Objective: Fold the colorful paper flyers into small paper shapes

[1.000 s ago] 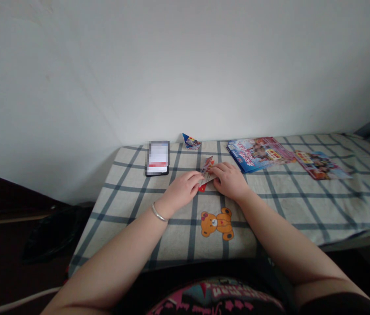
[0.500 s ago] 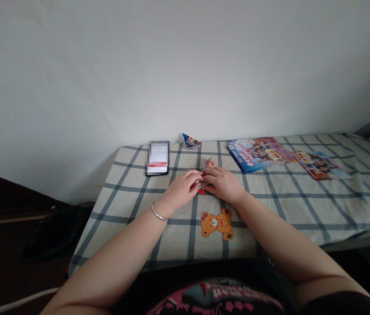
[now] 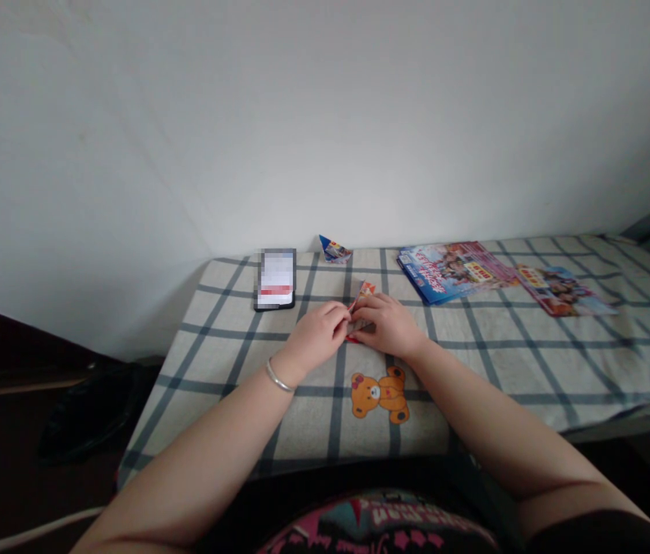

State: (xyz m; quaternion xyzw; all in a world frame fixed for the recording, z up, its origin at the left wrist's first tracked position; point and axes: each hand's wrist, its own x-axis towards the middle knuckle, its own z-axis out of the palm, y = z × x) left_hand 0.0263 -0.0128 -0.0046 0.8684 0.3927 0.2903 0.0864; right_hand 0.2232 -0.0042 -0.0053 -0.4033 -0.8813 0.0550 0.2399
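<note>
A small folded piece of printed paper (image 3: 362, 293), red and orange, lies between my hands on the checked cloth (image 3: 475, 362). My left hand (image 3: 318, 336), with a silver bangle at the wrist, has its fingers curled and pinches the paper's left edge. From the right, my right hand (image 3: 389, 326) presses on the paper with closed fingers. Most of the paper is hidden under the fingers; only a pointed tip sticks up behind them.
A dark phone (image 3: 275, 278) lies at the back left of the cloth. A small folded paper shape (image 3: 333, 249) stands by the wall. A stack of colourful leaflets (image 3: 451, 269) and another leaflet (image 3: 564, 290) lie at the back right. A teddy-bear print (image 3: 381, 393) marks the cloth.
My right hand has slid left onto the paper and met my left hand. The paper has been folded smaller, with less of it showing.
</note>
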